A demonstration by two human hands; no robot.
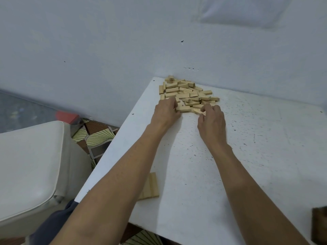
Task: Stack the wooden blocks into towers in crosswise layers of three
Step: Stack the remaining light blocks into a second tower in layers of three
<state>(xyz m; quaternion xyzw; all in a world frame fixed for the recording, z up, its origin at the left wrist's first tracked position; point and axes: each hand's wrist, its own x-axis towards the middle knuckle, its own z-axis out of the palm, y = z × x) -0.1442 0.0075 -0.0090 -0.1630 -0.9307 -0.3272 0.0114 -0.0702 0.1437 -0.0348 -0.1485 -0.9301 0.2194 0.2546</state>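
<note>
At the near right corner of the counter (247,156) a dark brown thing (319,225) pokes in from the frame's edge, too cut off to tell what it is. Beyond the near left corner lies the person's dark blue lap (53,225), with a white padded seat (30,165) beside it, just off the counter's left edge. Under both runs a floor (95,137) of fan-patterned tiles.

Close to the left edge, toward the near side, a flat row of blocks (151,186) lies side by side on the white, speckled top, partly hidden by the left forearm.

Both bare arms reach across the counter toward its far left corner. The left hand (167,112) rests at the near left side of the pile of blocks (187,91), its fingers curled round a block (183,108) on the pile's near rim. The right hand (211,119) sits just beside it at the near right side, thumb and bent fingers pinching a second block (199,111). The two hands are near each other but apart.

The pile is a loose heap of pale wooden pieces lying at all angles, a few with dark printed numbers, pushed into the far left corner against the pale blue wall (123,50). Off the left edge, by the wall's foot, sits a red thing (68,116).
</note>
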